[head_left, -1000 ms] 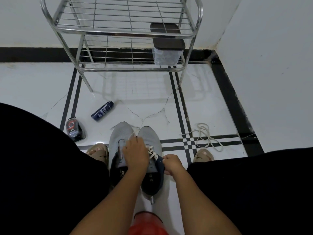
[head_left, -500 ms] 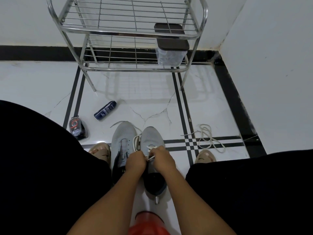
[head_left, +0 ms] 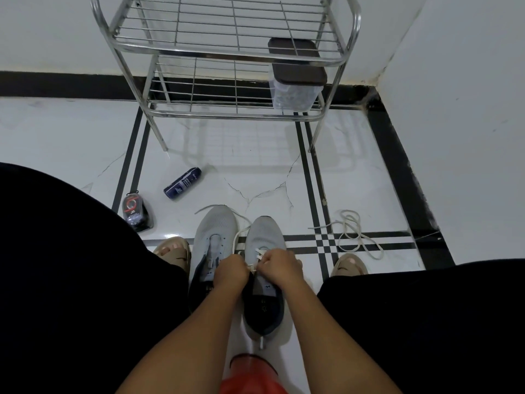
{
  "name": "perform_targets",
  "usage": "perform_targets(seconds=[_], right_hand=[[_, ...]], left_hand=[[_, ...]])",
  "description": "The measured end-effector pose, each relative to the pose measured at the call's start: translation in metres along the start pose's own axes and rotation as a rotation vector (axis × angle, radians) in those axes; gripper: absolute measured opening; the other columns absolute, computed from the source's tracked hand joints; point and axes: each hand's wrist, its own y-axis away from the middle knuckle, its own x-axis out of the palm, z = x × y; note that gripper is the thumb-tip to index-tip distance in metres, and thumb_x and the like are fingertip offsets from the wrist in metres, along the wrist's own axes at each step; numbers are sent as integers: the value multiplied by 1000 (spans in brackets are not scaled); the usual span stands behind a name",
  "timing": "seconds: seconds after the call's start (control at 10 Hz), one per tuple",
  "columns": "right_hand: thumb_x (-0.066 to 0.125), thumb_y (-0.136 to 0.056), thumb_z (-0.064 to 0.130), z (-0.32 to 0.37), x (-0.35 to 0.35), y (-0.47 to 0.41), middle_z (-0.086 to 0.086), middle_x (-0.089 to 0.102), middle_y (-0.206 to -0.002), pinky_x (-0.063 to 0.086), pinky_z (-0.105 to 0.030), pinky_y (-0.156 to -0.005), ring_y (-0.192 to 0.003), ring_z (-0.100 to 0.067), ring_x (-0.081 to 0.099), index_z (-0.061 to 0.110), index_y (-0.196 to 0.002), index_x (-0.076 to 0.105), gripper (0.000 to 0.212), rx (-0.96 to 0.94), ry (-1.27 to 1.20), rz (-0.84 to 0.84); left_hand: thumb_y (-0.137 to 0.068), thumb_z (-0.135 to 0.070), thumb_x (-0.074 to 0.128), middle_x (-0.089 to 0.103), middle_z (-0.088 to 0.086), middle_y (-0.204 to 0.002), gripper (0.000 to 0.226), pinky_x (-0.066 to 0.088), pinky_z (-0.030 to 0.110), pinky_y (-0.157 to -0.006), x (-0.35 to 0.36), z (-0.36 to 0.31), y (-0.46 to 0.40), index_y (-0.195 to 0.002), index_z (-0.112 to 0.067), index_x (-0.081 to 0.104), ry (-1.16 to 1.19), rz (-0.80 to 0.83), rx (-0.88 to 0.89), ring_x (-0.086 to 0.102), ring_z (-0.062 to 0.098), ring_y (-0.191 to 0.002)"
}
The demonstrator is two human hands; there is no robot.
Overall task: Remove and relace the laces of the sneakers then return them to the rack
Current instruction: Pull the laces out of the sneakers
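Two grey sneakers stand side by side on the white floor between my knees. The left sneaker (head_left: 216,231) shows bare eyelets, with a thin lace end near its toe. The right sneaker (head_left: 264,234) carries a white lace (head_left: 259,253) through its lower eyelets. My left hand (head_left: 230,271) and my right hand (head_left: 281,264) meet over the right sneaker's tongue, each pinching the lace. A loose white lace (head_left: 353,236) lies coiled on the floor to the right. The steel rack (head_left: 233,52) stands against the far wall.
A clear box with a dark lid (head_left: 295,81) sits on the rack's lower shelf. A dark blue can (head_left: 182,183) and a black polish container (head_left: 136,213) lie on the floor at left. My sandalled feet (head_left: 349,265) flank the sneakers. A wall rises at right.
My right hand has moved from the right sneaker's side up to its tongue and taken the lace. My left hand has slid back to meet it. The camera has tilted slightly.
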Motion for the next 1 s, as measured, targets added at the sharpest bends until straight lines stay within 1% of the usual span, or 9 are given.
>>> perform_targets(seconds=[0.1, 0.2, 0.3, 0.4, 0.5, 0.6, 0.8, 0.9, 1.0], right_hand=[[56, -90, 28, 5, 12, 4, -1, 60, -118, 38, -36, -94, -115, -25, 51, 26, -108, 70, 23, -18, 194, 42], [42, -96, 16, -6, -12, 2, -13, 62, -111, 49, -40, -90, -102, -31, 59, 9, -113, 65, 30, 345, -711, -172], [30, -98, 5, -25, -44, -7, -13, 57, -78, 51, -29, -69, -58, -19, 53, 3, -99, 53, 23, 595, -2003, -303], [48, -95, 15, -27, -49, -20, -8, 66, -78, 48, -25, -49, -42, -12, 44, 7, -79, 56, 19, 436, -1509, -181], [60, -86, 26, -15, -13, -16, -9, 70, -93, 56, -35, -71, -80, -26, 66, 10, -91, 70, 19, 42, -414, -15], [64, -84, 29, -6, 20, -1, -6, 69, -101, 48, -29, -75, -94, -27, 66, 17, -100, 72, 21, -57, -16, 23], [53, -93, 27, -26, -32, -24, -11, 61, -100, 45, -31, -70, -90, -30, 60, 4, -102, 67, 28, 227, -639, -304], [65, -87, 31, -29, -54, -28, -11, 52, -112, 44, -33, -77, -103, -28, 55, 2, -113, 54, 41, 197, -624, -233], [61, -87, 29, -30, -35, -13, -9, 47, -130, 47, -35, -82, -113, -30, 54, 9, -122, 55, 41, 244, -182, -356]], left_hand=[[-90, -15, 55, 69, 12, -100, 17, 45, 30, -71, 0, 1, 0, -93, -7, 69, 6, 1, 5, 65, 27, -94], [-91, -17, 56, 69, 10, -106, 19, 46, 30, -76, 0, 0, 0, -102, -10, 70, 18, -4, 8, 63, 27, -100], [-92, -17, 55, 67, 10, -110, 21, 46, 29, -80, 1, 0, -1, -107, -10, 69, 29, -6, 8, 61, 27, -105], [-92, -18, 56, 68, 10, -110, 21, 46, 29, -80, 2, 0, -2, -106, -10, 69, 39, -2, 18, 61, 26, -104], [-91, -19, 56, 68, 10, -110, 22, 48, 31, -83, 1, 1, -1, -106, -10, 69, 38, 12, 22, 62, 27, -105], [-89, -18, 57, 69, 10, -107, 22, 50, 32, -84, -1, 2, 0, -103, -10, 70, 43, 14, 28, 63, 27, -102], [-90, -18, 57, 67, 12, -113, 23, 49, 33, -87, -2, 1, -1, -107, -9, 69, -7, 63, 16, 61, 28, -105], [-91, -22, 54, 65, 16, -114, 30, 48, 33, -85, -6, -7, 2, -113, -4, 63, -20, 98, 73, 61, 30, -105], [-92, -27, 53, 60, 16, -113, 36, 46, 34, -77, -8, -12, 8, -123, -13, 41, -17, 73, 150, 59, 29, -98]])
